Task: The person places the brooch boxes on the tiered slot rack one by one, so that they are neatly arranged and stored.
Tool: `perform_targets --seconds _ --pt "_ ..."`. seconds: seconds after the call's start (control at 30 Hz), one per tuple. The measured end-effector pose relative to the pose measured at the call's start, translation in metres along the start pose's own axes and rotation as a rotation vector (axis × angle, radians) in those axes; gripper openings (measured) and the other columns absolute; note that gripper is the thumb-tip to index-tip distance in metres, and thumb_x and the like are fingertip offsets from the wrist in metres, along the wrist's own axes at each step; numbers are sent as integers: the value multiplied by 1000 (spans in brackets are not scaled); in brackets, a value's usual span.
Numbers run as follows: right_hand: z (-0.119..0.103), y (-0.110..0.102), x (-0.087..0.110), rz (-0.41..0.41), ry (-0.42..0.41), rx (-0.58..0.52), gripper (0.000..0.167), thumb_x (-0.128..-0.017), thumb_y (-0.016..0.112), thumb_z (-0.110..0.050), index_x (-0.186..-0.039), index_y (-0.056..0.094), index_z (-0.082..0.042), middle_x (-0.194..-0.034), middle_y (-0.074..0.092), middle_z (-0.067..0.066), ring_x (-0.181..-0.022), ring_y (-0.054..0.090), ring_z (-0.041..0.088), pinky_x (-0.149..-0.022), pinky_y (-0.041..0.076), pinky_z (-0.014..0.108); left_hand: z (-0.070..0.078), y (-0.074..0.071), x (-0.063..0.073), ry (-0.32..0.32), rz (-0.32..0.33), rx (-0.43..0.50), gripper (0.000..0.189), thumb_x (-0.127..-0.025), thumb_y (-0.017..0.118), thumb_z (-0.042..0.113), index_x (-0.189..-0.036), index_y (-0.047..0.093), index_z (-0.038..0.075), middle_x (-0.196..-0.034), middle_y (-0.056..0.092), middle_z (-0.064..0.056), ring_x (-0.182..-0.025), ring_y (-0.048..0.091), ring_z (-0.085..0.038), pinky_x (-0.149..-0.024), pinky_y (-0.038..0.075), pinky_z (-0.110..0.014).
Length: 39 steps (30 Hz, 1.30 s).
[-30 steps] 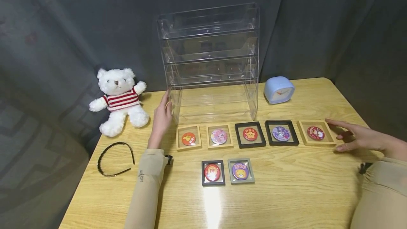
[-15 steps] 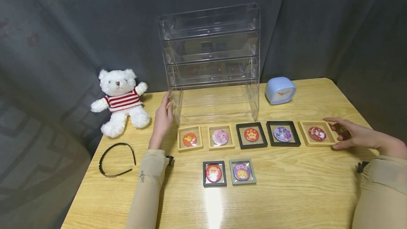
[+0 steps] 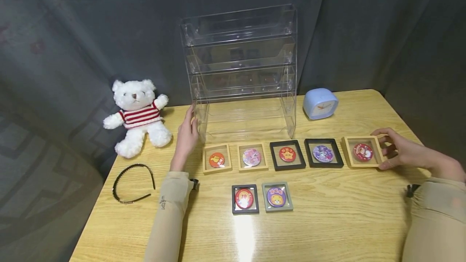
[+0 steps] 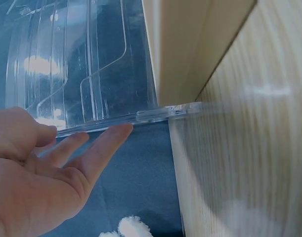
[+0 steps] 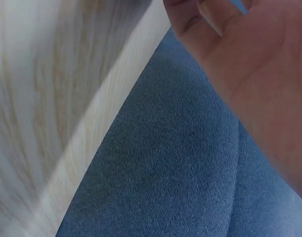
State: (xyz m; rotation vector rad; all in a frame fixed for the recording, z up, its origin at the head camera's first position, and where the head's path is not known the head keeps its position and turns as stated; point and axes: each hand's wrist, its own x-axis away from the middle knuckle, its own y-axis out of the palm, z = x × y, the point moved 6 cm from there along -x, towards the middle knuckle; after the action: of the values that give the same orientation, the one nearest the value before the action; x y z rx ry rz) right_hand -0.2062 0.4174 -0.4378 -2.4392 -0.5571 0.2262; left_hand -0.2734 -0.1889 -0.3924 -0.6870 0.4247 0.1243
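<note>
A clear acrylic tiered display stand (image 3: 240, 60) stands at the back of the table. My left hand (image 3: 185, 138) rests against its left side panel, the fingertips (image 4: 118, 131) touching the panel's outer face in the left wrist view. At the right end of a row of framed badges, my right hand (image 3: 409, 151) pinches the right side of a light wooden badge frame (image 3: 347, 155) with a red badge inside. That frame looks slightly tilted, its right side raised. In the right wrist view my right hand (image 5: 259, 74) shows only in part; its fingertips and the frame are out of sight.
A black badge frame (image 3: 309, 161) lies just left of the gripped one, with several more along the row and in front. A blue clock (image 3: 320, 103) stands behind. A white teddy bear (image 3: 136, 104) and black headband (image 3: 116, 181) lie left.
My right hand has moved slightly left onto the wooden badge frame, closed its thumb and fingers on the right side and tipped it up a little. The left hand stays at the stand.
</note>
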Motion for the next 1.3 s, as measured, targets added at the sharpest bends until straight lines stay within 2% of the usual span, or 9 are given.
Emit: perform_targets --seconds 0.27,0.4,0.57,0.67,0.83,0.9,1.0,1.2,1.3 --pt "1 2 -2 -3 -4 -40 106 -69 81 31 -140 40 -37 -101 58 -11 -77 56 6 -64 47 17 3 0 1 -23 -28 -11 52 -113 45 0 -164 34 -3 -155 50 -33 -126 60 -53 -101 51 -64" --pt "-1 0 -2 1 -47 -90 105 -70 77 34 -141 41 -34 -98 60 -7 -77 58 6 -63 50 17 3 0 0 -26 -33 -18 53 -113 45 0 -164 34 -3 -156 49 -33 -125 61 -54 -104 50 -64" --pt "-4 -3 0 40 -106 -158 90 -72 73 35 -133 47 -25 -93 60 -3 -77 59 3 -61 50 15 2 1 0 -27 -39 -17 53 -113 45 0 -164 33 -3 -157 48 -31 -131 57 -53 -113 44 -62" --pt "-8 -6 -1 90 -106 -120 81 -74 74 33 -129 50 -22 -90 61 -3 -77 59 2 -61 47 14 0 1 0 -30 -44 -14 53 -113 44 0 -165 32 -3 -158 47 -31 -134 56 -52 -114 43 -61" --pt "-13 -10 -3 165 -28 -50 56 -89 66 28 -120 54 -17 -86 61 -2 -73 61 5 -58 50 17 -1 2 1 -43 -59 -1 53 -114 43 1 -165 30 -3 -160 45 -30 -138 53 -50 -114 44 -61" --pt "-14 -11 -4 182 19 -41 46 -95 61 25 -118 54 -14 -87 61 -2 -70 63 6 -57 54 20 -1 2 1 -43 -60 2 54 -114 43 1 -165 30 -3 -161 44 -30 -137 53 -50 -113 45 -60" --pt "-16 -14 -5 199 45 -69 37 -99 57 23 -116 52 -11 -90 62 -4 -70 67 8 -56 60 24 0 1 1 -38 -56 -2 53 -113 43 0 -165 31 -4 -160 45 -30 -136 55 -50 -113 45 -61" --pt "-26 -19 -5 241 -88 -160 35 -98 50 28 -115 47 -2 -109 62 -13 -82 68 2 -62 60 20 0 2 1 -41 -49 -6 53 -112 44 -1 -164 31 -5 -159 46 -31 -136 54 -51 -114 44 -60" --pt "-34 -23 -6 282 -157 -159 33 -98 48 29 -116 45 1 -119 57 -14 -88 67 -2 -66 59 16 0 2 1 -43 -47 -4 54 -112 44 -2 -164 31 -5 -159 46 -31 -135 55 -50 -114 44 -60"
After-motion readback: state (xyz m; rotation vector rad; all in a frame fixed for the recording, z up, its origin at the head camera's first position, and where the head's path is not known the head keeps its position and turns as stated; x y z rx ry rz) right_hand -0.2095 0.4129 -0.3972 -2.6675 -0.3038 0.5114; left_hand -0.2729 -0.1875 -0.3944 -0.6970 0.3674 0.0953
